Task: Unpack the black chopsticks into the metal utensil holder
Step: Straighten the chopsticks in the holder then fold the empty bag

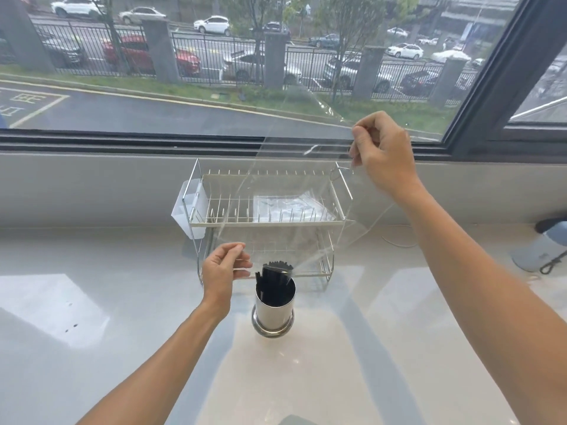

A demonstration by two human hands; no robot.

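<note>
A shiny metal utensil holder (274, 314) stands on the white counter in front of me. Several black chopsticks (274, 279) stand in it, their tops poking above the rim. Above the holder stretches a clear plastic bag (285, 185), held up between both hands. My left hand (224, 271) pinches the bag's lower edge just left of the holder. My right hand (383, 151) pinches its upper edge, raised high at the right. The bag's lower end still touches the tops of the chopsticks.
A two-tier wire dish rack (270, 222) stands right behind the holder, with a white plastic cup (190, 210) hung on its left side and clear packaging on the upper tier. A pale bottle (543, 246) lies at the far right. The window sill rises behind.
</note>
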